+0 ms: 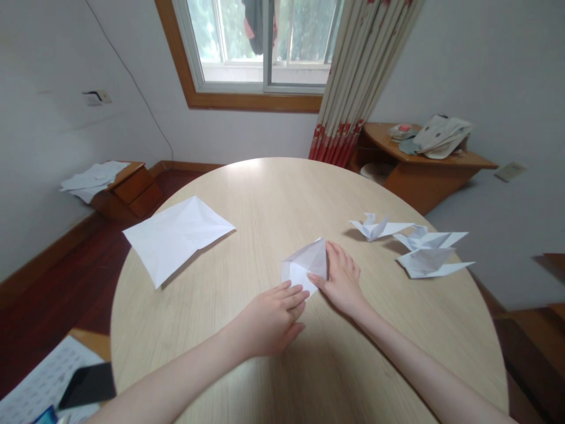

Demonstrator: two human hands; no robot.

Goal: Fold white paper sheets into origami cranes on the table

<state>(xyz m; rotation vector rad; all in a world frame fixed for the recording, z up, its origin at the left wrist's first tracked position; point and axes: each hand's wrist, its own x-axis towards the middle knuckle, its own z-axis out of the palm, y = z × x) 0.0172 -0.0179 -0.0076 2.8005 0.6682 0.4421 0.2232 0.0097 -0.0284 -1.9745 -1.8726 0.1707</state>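
A partly folded white paper (304, 265) lies near the middle of the round wooden table (265, 206). My left hand (276, 318) rests over its lower left edge, fingers stretched out and the palm down. On the paper's right side, my right hand (342, 280) grips the edge, with the thumb on top and the fingers behind. A larger creased white sheet (176, 235) lies at the table's left. Folded paper birds stand at the right: one (373, 228) farther back, and two others (426, 238), (430, 262) close together.
Beyond the table's left edge, a dark phone (88, 386) lies by a printed sheet (57, 371). A small cabinet (136, 191) with papers stands at the left wall. At the back right, a wooden desk (441, 171) holds a cloth bag (444, 136), near a curtain (353, 76).
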